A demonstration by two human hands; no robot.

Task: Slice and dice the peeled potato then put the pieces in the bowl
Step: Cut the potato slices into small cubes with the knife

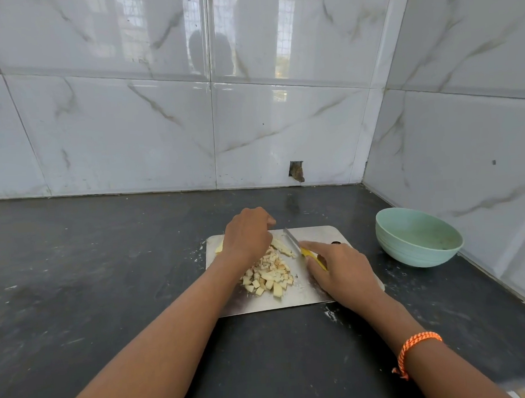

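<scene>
Most of potato (268, 276) already diced: heap of small cubes lying mid-board on metal cutting board (320, 291), toward its near edge. Several uncut strips (281, 247) remaining at far side of heap, just beside knife blade. Pale yellow piece (218, 248) showing at board's far-left corner, partly hidden behind left wrist; size not determinable.

Left hand (248, 235) over far part of heap, fingers curled down onto strips, apparently steadying them; exact contact hidden beneath hand. Right hand (342, 269) wrapped round yellow handle of knife (295, 243), forefinger extended along top, blade angled toward far edge of board with tip near left fingers.

Bowl (419, 237) standing on dark surface (104, 272) toward right edge, well apart from board, no potato visible inside.

Judgement: slicing largely complete, dicing near its end, transfer to bowl not begun. Outstanding: remaining strips and corner piece, then whole heap to bowl.
</scene>
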